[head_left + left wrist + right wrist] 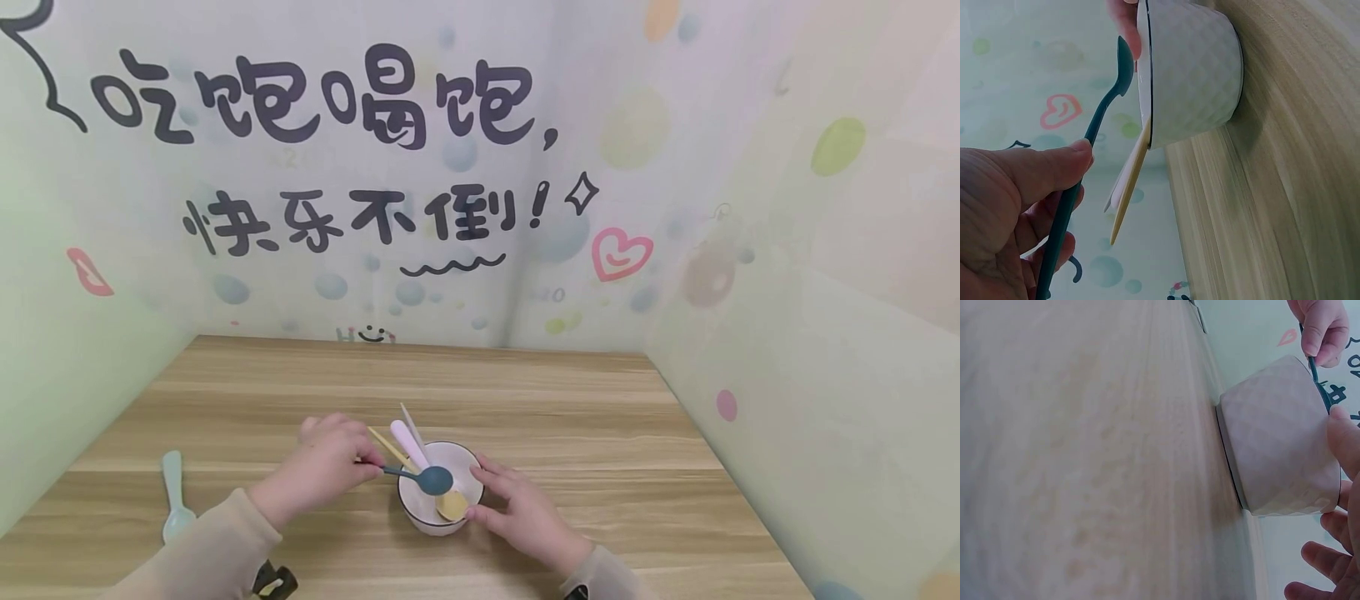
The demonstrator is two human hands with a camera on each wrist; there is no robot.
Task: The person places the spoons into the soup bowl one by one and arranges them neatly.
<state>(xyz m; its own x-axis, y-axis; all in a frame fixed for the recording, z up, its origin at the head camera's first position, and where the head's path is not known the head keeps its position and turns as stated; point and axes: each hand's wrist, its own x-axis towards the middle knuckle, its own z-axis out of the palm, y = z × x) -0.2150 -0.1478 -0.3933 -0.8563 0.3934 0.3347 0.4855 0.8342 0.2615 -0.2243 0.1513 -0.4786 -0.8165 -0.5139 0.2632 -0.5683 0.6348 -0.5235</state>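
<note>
My left hand [322, 467] pinches a dark teal spoon [435, 480] by its handle, with the spoon's head over the white bowl [420, 521]. In the left wrist view the thumb presses the spoon's handle [1067, 206] against curled fingers. The bowl has a dark rim and a diamond-textured outside wall [1279, 444]. My right hand [528, 517] holds the bowl at its right side, thumb and fingers at the rim. Inside the bowl lean a yellow spoon [452, 506], a lilac handle [408, 440] and a thin pale grey utensil [410, 423].
A light blue-green spoon [173, 487] lies on the wooden table [562, 417] at the left, partly hidden by the left sleeve [217, 550]. A printed wall [337, 167] stands behind the table, with side walls left and right.
</note>
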